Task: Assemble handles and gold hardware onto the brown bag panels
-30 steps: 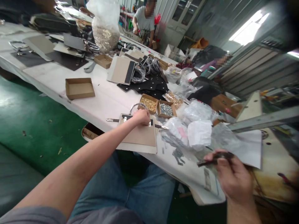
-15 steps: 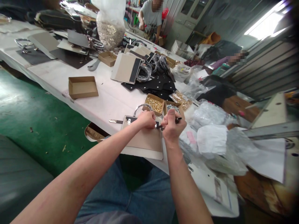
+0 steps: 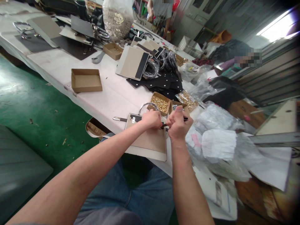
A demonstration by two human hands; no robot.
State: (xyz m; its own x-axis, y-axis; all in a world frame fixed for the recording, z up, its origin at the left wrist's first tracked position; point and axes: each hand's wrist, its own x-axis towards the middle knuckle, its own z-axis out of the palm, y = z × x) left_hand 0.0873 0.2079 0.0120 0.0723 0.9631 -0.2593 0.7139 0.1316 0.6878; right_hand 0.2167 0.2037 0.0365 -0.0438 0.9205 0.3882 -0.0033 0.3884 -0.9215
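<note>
A beige bag panel point(image 3: 150, 142) lies at the table's near edge, with a dark strip along its far side and a pale lower border. A plastic-wrapped round handle point(image 3: 148, 105) stands at its far edge, and a dark strap with a metal end point(image 3: 120, 118) sticks out to the left. My left hand point(image 3: 152, 120) is closed on the panel's far side; what its fingers pinch is hidden. My right hand point(image 3: 179, 125), thumb up, is closed around a slim dark tool point(image 3: 164, 125), resembling a screwdriver, whose front part points at my left fingers.
Cardboard boxes of gold studs point(image 3: 160, 104) and silver studs point(image 3: 175, 107) stand just beyond my hands. An open cardboard box point(image 3: 86, 82) is farther left. Stacked beige panels point(image 3: 131, 62) and black studded pieces point(image 3: 161, 83) lie behind; plastic bags point(image 3: 219, 145) crowd the right. A person works across the table.
The view has tilted and shifted slightly, so everything sits a little differently in the picture. Both hands keep their places at the panel, and the right still grips the tool.
</note>
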